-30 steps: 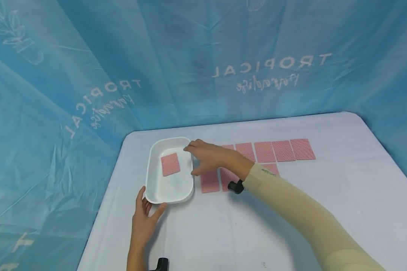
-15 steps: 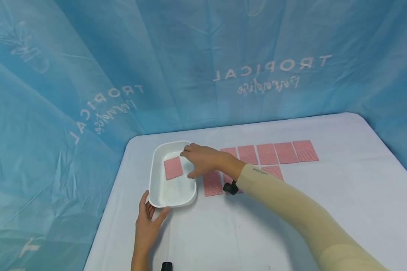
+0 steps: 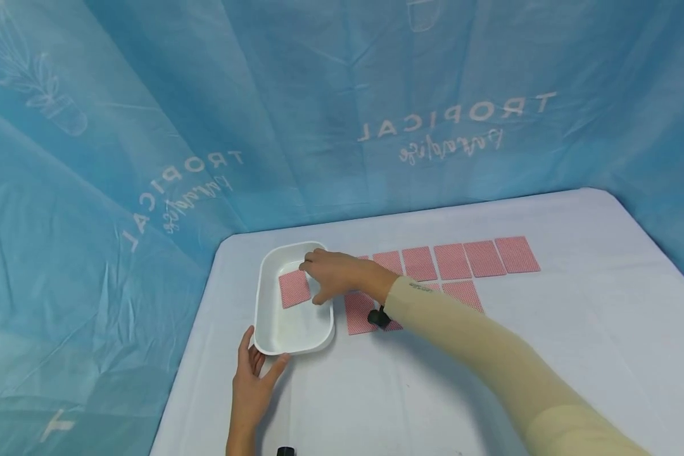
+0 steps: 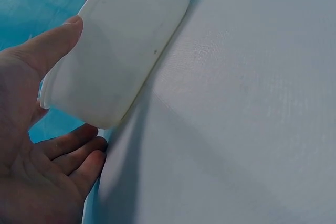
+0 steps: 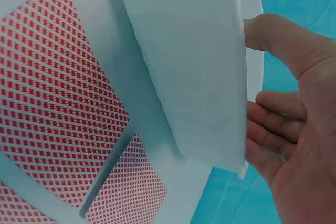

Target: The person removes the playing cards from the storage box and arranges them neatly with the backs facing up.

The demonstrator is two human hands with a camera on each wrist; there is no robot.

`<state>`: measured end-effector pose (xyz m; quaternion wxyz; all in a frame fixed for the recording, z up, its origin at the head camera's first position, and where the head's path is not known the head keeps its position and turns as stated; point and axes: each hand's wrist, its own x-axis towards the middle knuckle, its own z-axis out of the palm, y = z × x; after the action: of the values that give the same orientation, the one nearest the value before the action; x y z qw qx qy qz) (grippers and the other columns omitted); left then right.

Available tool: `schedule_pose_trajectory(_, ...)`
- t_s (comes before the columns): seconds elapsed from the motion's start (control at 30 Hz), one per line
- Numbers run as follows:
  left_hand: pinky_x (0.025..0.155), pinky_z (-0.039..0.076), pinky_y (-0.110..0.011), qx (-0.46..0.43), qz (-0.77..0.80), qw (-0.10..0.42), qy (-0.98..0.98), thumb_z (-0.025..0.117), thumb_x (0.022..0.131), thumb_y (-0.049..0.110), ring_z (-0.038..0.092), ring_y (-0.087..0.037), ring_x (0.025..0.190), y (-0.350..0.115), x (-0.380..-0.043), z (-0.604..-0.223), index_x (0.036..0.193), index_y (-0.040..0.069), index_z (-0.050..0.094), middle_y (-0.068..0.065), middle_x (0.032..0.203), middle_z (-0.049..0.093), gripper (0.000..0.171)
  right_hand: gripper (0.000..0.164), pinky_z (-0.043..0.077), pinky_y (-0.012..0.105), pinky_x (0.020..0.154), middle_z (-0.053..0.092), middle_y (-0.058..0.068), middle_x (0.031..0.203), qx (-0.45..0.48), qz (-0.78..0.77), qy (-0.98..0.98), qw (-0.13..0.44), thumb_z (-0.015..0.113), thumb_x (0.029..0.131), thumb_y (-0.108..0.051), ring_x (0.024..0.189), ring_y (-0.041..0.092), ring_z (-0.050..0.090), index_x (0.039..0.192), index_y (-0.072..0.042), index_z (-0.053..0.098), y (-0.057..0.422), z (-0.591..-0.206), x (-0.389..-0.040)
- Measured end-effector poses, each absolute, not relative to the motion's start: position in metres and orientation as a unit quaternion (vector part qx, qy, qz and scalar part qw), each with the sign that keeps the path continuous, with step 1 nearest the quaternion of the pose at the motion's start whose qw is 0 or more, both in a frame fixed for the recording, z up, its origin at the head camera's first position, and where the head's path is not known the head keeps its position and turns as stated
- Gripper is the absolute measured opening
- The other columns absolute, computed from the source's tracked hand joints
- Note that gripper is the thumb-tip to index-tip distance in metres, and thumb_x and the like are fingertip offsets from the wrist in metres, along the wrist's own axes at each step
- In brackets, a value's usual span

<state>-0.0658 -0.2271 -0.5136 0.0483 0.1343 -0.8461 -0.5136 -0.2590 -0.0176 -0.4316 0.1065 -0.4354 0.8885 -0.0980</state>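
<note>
A white rectangular tray [image 3: 296, 329] stands at the table's left, with one red-patterned playing card [image 3: 293, 290] lying face down inside. My left hand [image 3: 251, 392] grips the tray's near left corner. In the left wrist view its thumb [image 4: 71, 32] lies against the wall, while the lower fingers curve loosely below the rim. My right hand [image 3: 336, 273] reaches over the tray's right side, fingers loosely bent, with nothing seen in its grasp. Its fingertips are by the card's upper right corner; contact cannot be made out. In the right wrist view the tray wall hides the fingertips.
Right of the tray, several face-down cards [image 3: 451, 261] form a back row, with a shorter row [image 3: 360, 313] in front, partly hidden by my right arm. A white cloth covers the table [image 3: 433, 392]. Blue printed curtains [image 3: 296, 126] surround its back and left.
My right hand has shifted slightly left, its fingertips closer to the card in the tray. The whole scene sits a little lower and further right in view. My left hand stays at the tray corner.
</note>
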Motion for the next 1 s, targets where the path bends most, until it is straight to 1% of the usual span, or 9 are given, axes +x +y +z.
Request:
schedule_pose_trajectory(0.3,0.109,0.034,-0.033,0.134,-0.515,0.045,-0.845,0.077,0.077,0.049,0.04,-0.026,0.133,-0.228,-0.067,-0.513,0.154,0.029,0.016,-0.012,0.145,0.039,0.1,0.074,0.047,0.025,0.084,0.049,-0.002,0.117,-0.435,-0.105,0.886,0.12,0.075,0.077,-0.044,0.104,0.012,0.043,0.137,-0.009,0.052,-0.03,-0.443,-0.269)
schedule_pose_trajectory(0.47,0.109,0.034,-0.033,0.137,-0.515,0.049,-0.845,0.077,0.076,0.05,0.04,-0.026,0.132,-0.229,-0.066,-0.514,0.153,0.03,0.017,-0.011,0.145,0.039,0.1,0.066,0.045,0.025,0.08,0.05,-0.001,0.109,-0.437,-0.117,0.884,0.115,0.075,0.077,-0.042,0.098,0.014,0.045,0.13,-0.008,0.057,-0.038,-0.446,-0.275)
schedule_pose_trajectory(0.6,0.109,0.033,-0.034,0.129,-0.519,0.044,-0.844,0.076,0.077,0.049,0.039,-0.028,0.133,-0.228,-0.066,-0.513,0.154,0.027,0.015,-0.014,0.146,0.038,0.1,0.062,0.044,0.025,0.079,0.049,-0.001,0.104,-0.434,-0.115,0.885,0.119,0.076,0.076,-0.04,0.095,0.014,0.045,0.125,-0.006,0.059,-0.043,-0.446,-0.279)
schedule_pose_trajectory(0.7,0.109,0.033,-0.033,0.124,-0.522,0.053,-0.842,0.077,0.077,0.048,0.039,-0.027,0.133,-0.227,-0.068,-0.512,0.154,0.025,0.017,-0.012,0.146,0.038,0.1,0.056,0.044,0.026,0.078,0.049,-0.001,0.102,-0.434,-0.107,0.888,0.111,0.077,0.076,-0.04,0.093,0.015,0.044,0.119,-0.007,0.062,-0.047,-0.446,-0.281)
schedule_pose_trajectory(0.83,0.109,0.033,-0.035,0.123,-0.52,0.059,-0.843,0.077,0.078,0.047,0.039,-0.029,0.133,-0.227,-0.069,-0.51,0.154,0.024,0.018,-0.014,0.147,0.037,0.099,0.051,0.044,0.025,0.078,0.05,-0.001,0.102,-0.424,-0.107,0.892,0.113,0.078,0.075,-0.039,0.094,0.015,0.044,0.114,-0.009,0.063,-0.054,-0.446,-0.284)
schedule_pose_trajectory(0.93,0.108,0.034,-0.035,0.13,-0.515,0.05,-0.846,0.076,0.077,0.048,0.039,-0.03,0.133,-0.227,-0.067,-0.51,0.154,0.025,0.016,-0.016,0.147,0.037,0.1,0.055,0.044,0.025,0.081,0.05,0.0,0.106,-0.415,-0.117,0.892,0.135,0.079,0.074,-0.037,0.097,0.014,0.044,0.117,-0.009,0.061,-0.057,-0.446,-0.284)
schedule_pose_trajectory(1.0,0.108,0.035,-0.033,0.133,-0.515,0.049,-0.845,0.077,0.077,0.048,0.039,-0.029,0.133,-0.228,-0.067,-0.511,0.154,0.026,0.017,-0.015,0.147,0.037,0.1,0.056,0.043,0.024,0.082,0.05,0.0,0.109,-0.412,-0.115,0.892,0.144,0.079,0.074,-0.037,0.099,0.014,0.044,0.118,-0.009,0.06,-0.059,-0.445,-0.284)
